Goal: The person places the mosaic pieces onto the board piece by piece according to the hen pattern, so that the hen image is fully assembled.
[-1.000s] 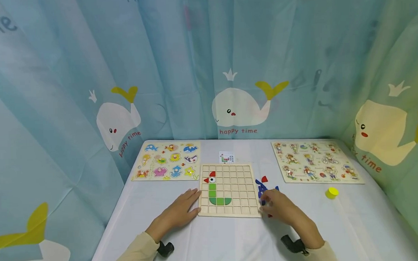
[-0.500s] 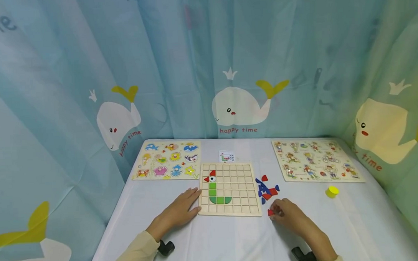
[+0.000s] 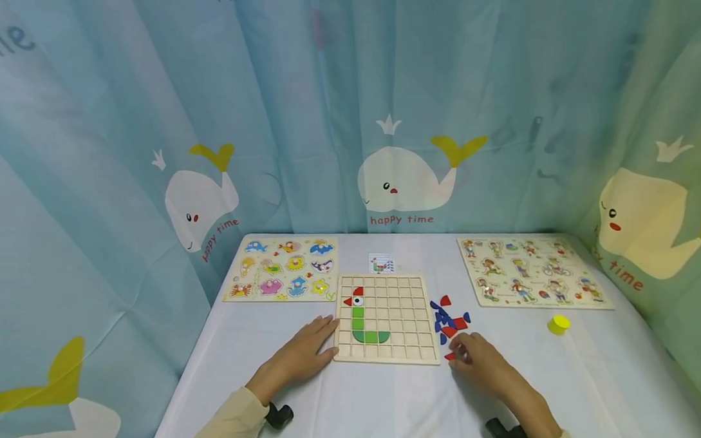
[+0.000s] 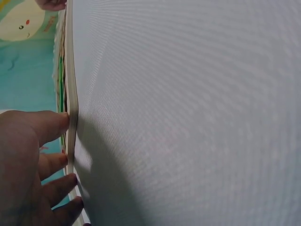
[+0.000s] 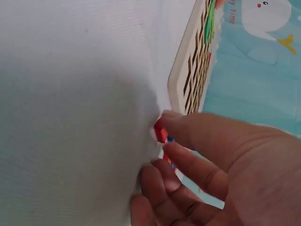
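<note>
A wooden grid board [image 3: 410, 352] lies on the table, with green, red and eye-printed tiles forming a bird's head, neck and lower curve. My left hand [image 3: 300, 353] rests against its left edge, fingers extended; in the left wrist view, the fingertips [image 4: 61, 160] touch the rim. To the right of the board's near corner, my right hand [image 3: 480, 361] holds a small red tile [image 5: 161, 131] at the tips of thumb and index finger. Just beyond that hand lies a loose pile of blue tiles [image 3: 442, 317] and red ones [image 3: 460, 323]. The fingers partly hide the held tile.
A small picture card [image 3: 381, 264] lies behind the board. A sea-animal puzzle [image 3: 282, 268] is at the back left, and a puzzle of figures [image 3: 532, 270] at the back right. A yellow cylinder [image 3: 559, 324] stands at the right. Printed curtains [image 3: 300, 117] enclose the table.
My right hand has drawn back from the pile toward the near side, uncovering it, and then shifted slightly left with the red tile at its fingertips. The left hand stays on the board.
</note>
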The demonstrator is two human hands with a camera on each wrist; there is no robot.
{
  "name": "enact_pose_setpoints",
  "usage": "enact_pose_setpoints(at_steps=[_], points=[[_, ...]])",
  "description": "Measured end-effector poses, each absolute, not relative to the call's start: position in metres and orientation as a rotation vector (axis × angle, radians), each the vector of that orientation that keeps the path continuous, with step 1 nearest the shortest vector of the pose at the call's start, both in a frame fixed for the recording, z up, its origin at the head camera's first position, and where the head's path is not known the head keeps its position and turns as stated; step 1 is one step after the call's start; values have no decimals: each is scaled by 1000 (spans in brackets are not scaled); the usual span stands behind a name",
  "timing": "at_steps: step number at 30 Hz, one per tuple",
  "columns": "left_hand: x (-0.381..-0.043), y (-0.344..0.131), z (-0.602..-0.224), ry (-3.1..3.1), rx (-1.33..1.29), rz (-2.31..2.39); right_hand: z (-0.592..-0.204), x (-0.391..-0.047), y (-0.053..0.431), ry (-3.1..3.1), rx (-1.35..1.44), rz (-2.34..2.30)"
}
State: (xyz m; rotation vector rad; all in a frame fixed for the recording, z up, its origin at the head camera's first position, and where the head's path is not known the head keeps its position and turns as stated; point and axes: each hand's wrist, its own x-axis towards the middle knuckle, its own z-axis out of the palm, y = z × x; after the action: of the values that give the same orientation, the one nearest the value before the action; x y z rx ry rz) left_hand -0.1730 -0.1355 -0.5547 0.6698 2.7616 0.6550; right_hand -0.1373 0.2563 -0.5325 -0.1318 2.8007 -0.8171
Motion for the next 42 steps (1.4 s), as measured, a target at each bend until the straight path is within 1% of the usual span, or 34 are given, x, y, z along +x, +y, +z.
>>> enact_pose_setpoints(at_steps=[14,22,27,33,42], points=[[-172,-135,-556,2777,679,639,-539,-136,256,2830,-126,-849],[-172,-136,-554,2775,683,650,-539,-137,255,2875,-171,-820],[-172,-134,-554,2777,697,661,-534,-140,250,2921,-249,-852],[-171,-134,-554,2775,681,648,-524,-148,220,2922,-335,-908],[-172,-135,-555,2769,692,652,-526,-154,153,3024,-577,-764]])
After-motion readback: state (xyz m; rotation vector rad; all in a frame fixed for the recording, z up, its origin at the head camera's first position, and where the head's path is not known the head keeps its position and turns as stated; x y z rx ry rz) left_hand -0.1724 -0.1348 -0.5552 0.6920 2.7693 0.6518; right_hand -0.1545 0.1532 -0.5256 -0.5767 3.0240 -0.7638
